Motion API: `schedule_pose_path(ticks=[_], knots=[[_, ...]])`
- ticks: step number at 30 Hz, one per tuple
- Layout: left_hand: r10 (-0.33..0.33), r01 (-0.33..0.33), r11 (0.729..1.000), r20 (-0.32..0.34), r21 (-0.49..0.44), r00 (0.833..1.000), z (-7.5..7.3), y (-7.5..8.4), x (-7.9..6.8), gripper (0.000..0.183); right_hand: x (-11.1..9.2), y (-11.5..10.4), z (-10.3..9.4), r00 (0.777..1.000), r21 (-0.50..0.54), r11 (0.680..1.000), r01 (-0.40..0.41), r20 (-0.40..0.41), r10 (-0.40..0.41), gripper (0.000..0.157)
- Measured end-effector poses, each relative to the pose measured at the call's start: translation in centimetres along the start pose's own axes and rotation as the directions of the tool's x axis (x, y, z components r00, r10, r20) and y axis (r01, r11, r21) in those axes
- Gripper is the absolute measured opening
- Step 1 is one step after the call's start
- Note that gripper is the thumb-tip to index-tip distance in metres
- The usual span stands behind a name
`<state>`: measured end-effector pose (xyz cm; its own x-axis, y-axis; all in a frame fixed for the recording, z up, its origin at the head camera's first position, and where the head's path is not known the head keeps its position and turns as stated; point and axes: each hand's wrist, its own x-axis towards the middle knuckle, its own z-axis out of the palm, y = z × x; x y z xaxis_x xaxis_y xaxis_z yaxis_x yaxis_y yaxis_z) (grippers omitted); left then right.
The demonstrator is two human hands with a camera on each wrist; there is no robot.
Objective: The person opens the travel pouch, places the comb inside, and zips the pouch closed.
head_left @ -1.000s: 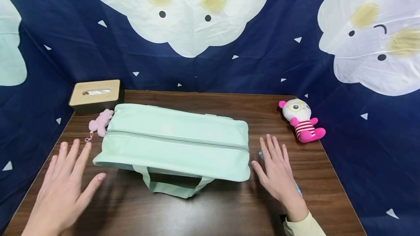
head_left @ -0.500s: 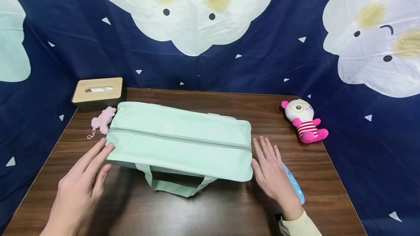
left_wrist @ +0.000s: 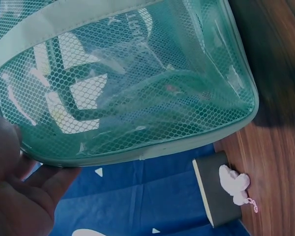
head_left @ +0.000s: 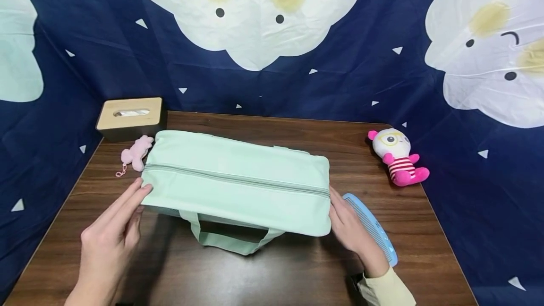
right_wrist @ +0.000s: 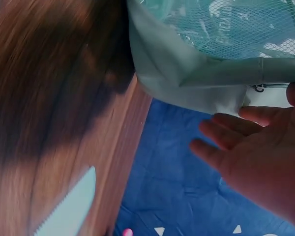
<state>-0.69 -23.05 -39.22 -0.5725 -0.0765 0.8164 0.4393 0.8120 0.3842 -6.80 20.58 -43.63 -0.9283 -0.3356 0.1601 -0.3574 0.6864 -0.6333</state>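
A mint-green zippered bag (head_left: 246,164) sits on the table with its zipper running lengthwise along the top. One strap handle (head_left: 231,243) sticks out at the front. My left hand (head_left: 108,233) touches the bag's left end, fingers fairly straight and thumb near the front edge. In the left wrist view, the bag (left_wrist: 147,98) shows a see-through mesh side, with the fingers at its edge. At the opposite end, my right hand (head_left: 350,228) lies along the bag, its fingertips hidden behind it. In the right wrist view, that hand (right_wrist: 265,147) has loosely spread fingers by a zipper pull (right_wrist: 258,88).
Beside my right hand lies a blue comb (head_left: 374,230). A pink-and-white plush panda (head_left: 397,157) is at the right rear. Left of the bag are a small pink plush charm (head_left: 137,152) and a tissue box (head_left: 131,119). Patterned dark-blue cloth (head_left: 272,91) rises behind the table.
My left hand has moved right and come onto the bag's left end. My right hand has moved in against the right end, uncovering the comb. The whole head view has shifted slightly.
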Motion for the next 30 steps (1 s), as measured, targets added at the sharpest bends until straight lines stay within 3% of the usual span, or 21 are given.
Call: schedule_pose_path(ticks=[7, 12, 23, 30], knots=[[-0.003, 0.003, 1.000, -0.008, 0.006, 1.000, 0.3, 0.1, 0.1, 0.045, 0.0, -0.3, 0.1, 0.995, 0.175, 0.979, -0.104, 0.030, 0.100, 0.049], [-0.003, 0.003, 1.000, -0.043, 0.005, 0.999, 0.5, 0.1, 0.2, 0.043, 0.1, -0.3, 0.3, 0.986, 0.241, 0.957, -0.163, 0.067, 0.151, 0.048], [-0.016, 0.017, 1.000, -0.082, 0.002, 0.996, 0.9, 0.2, 0.2, 0.040, 0.1, 0.2, 0.5, 0.976, 0.259, 0.941, -0.219, 0.062, 0.210, 0.039], [-0.019, 0.019, 1.000, -0.101, -0.006, 0.995, 1.1, 0.2, 0.2, 0.038, 0.1, 0.2, 0.3, 0.980, 0.270, 0.943, -0.195, 0.029, 0.195, 0.033]])
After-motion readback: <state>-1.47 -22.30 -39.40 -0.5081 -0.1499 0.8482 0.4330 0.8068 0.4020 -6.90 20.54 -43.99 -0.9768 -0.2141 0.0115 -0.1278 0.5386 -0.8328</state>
